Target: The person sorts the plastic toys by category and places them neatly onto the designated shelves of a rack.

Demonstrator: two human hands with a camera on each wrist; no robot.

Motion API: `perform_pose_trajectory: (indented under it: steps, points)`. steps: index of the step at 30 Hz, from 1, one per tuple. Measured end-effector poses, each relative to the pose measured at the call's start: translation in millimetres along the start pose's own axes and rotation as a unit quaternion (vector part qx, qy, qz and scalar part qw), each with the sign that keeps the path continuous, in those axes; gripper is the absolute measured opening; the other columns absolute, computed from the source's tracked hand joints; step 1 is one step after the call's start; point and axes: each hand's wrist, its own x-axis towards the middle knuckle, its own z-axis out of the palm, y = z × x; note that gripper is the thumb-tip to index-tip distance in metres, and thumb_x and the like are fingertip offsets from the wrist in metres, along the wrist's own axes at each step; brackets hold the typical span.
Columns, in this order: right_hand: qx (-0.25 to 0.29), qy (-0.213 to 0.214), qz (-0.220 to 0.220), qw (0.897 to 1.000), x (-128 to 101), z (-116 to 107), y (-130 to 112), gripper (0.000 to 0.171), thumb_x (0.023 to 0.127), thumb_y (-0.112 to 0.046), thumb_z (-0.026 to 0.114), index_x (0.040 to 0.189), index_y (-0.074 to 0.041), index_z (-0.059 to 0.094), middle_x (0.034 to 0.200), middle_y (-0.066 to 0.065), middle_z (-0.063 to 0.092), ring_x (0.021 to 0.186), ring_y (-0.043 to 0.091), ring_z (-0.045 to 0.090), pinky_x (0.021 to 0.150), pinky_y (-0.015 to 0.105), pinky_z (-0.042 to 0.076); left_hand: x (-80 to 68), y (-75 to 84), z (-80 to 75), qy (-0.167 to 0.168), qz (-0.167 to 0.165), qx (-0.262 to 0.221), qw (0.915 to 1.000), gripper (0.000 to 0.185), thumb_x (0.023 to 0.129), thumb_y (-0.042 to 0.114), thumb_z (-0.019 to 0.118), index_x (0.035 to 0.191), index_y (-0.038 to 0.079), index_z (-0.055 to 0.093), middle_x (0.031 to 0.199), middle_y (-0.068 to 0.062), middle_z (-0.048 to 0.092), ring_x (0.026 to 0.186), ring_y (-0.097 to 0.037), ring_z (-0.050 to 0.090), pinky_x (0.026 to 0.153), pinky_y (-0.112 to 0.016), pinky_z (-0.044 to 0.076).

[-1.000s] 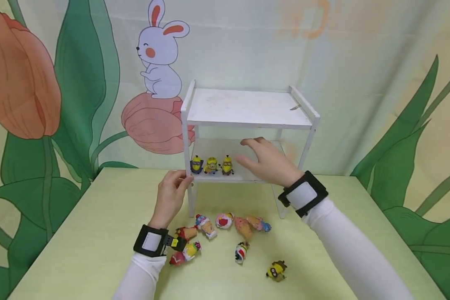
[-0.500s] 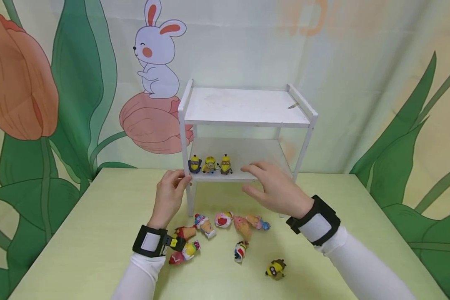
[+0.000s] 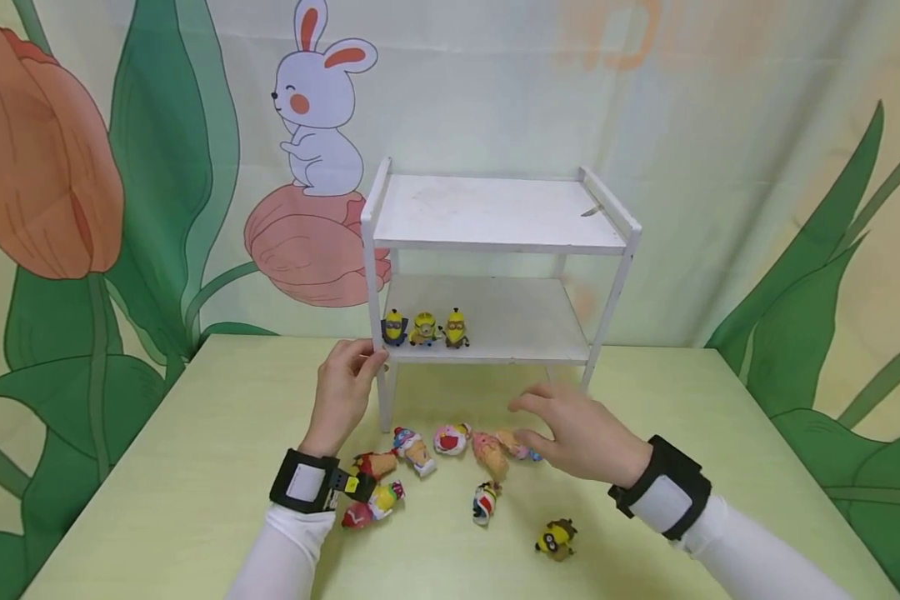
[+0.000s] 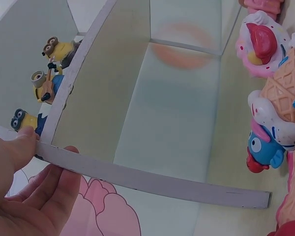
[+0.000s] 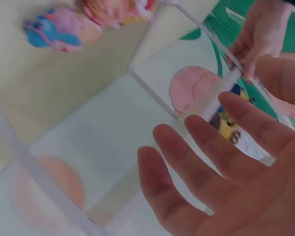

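Observation:
A white two-tier shelf (image 3: 495, 215) stands on the table. My left hand (image 3: 341, 392) pinches its front left leg at lower-tier height; in the left wrist view the thumb (image 4: 24, 145) lies on one side of the leg and the fingers on the other. Three yellow minion figures stand in a row at the left of the lower tier: a dark-caped one (image 3: 394, 328), one with a guitar (image 3: 423, 330) and a brown one (image 3: 456, 328). Empty, with fingers spread, my right hand (image 3: 581, 433) hovers in front of the shelf, partly covering an ice-cream-cone figure (image 3: 512, 443).
Several ice-cream toys, among them a pink cone (image 3: 490, 454) and a blue-topped cone (image 3: 415, 451), lie on the table before the shelf. Closer in lie a small red-and-white figure (image 3: 485, 502) and another minion figure (image 3: 556, 539). A printed curtain (image 3: 480, 92) hangs behind.
My right hand has come down from the lower tier toward the table and slightly right, staying empty. My left hand keeps its hold on the shelf leg, and the figures have not moved.

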Motion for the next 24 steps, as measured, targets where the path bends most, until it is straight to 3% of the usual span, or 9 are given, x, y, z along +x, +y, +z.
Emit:
perform_pose_trajectory:
  steps: [7, 13, 19, 24]
  points:
    - [0.011, -0.046, -0.006, 0.999, -25.2, 19.5, 7.0, 0.023, 0.092, -0.026, 0.070, 0.111, -0.013, 0.069, 0.106, -0.002, 0.063, 0.092, 0.013, 0.061, 0.075, 0.031, 0.054, -0.3, -0.1, 0.0, -0.001, 0.001, 0.003, 1.0000, 0.022, 0.097, 0.014, 0.061, 0.112, 0.000, 0.068, 0.098, -0.012, 0.055, 0.087, -0.027, 0.065, 0.081, -0.042, 0.057]
    - [0.015, -0.087, -0.033, 0.996, -38.7, 29.0, 7.7, 0.027, 0.091, -0.025, 0.071, 0.115, -0.012, 0.068, 0.111, 0.000, 0.063, 0.096, 0.015, 0.062, 0.079, 0.034, 0.054, -0.4, -0.7, 0.1, 0.000, 0.002, 0.003, 1.0000, 0.023, 0.097, 0.014, 0.061, 0.113, 0.000, 0.068, 0.099, -0.012, 0.055, 0.088, -0.027, 0.065, 0.082, -0.042, 0.056]
    - [0.022, -0.147, -0.059, 0.987, -49.1, 43.2, 3.0, 0.018, 0.090, -0.024, 0.072, 0.105, -0.014, 0.070, 0.106, -0.003, 0.063, 0.094, 0.012, 0.060, 0.077, 0.033, 0.053, -0.3, -0.7, 0.1, -0.002, 0.001, -0.001, 1.0000, 0.023, 0.097, 0.013, 0.060, 0.114, 0.000, 0.068, 0.100, -0.012, 0.055, 0.089, -0.028, 0.065, 0.082, -0.043, 0.056]
    - [0.004, -0.198, -0.058, 0.978, -56.8, 55.4, -0.9, 0.024, 0.085, -0.029, 0.077, 0.105, -0.018, 0.071, 0.103, -0.008, 0.063, 0.093, 0.009, 0.058, 0.074, 0.033, 0.051, -0.2, -0.7, -0.1, -0.001, 0.002, -0.001, 1.0000, 0.023, 0.097, 0.014, 0.060, 0.114, 0.000, 0.068, 0.099, -0.012, 0.055, 0.089, -0.028, 0.065, 0.082, -0.043, 0.056]
